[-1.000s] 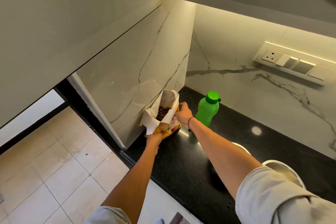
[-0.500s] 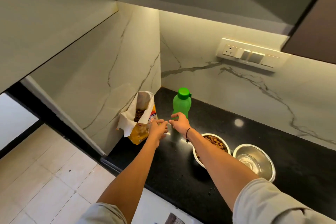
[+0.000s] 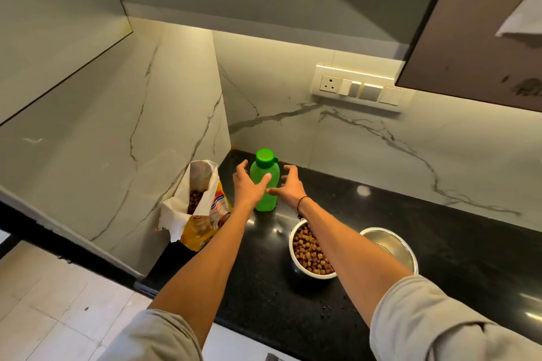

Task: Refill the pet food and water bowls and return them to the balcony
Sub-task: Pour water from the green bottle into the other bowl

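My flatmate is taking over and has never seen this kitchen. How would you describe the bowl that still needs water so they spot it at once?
On the black stone countertop under the wall socket panel, two round bowls sit side by side. The one to fill is the shiny steel bowl farther right, away from the green plastic bottle. Unlike its neighbour, the white-rimmed bowl of brown kibble, it has no food in it.

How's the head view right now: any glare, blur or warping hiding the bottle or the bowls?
Head view: sharp overall, lit warm by an under-cabinet strip; wide-angle bends the cabinet edges. Small glare spots on the black counter, none on the green bottle. The right forearm covers part of the food bowl; the empty bowl shows clearly.
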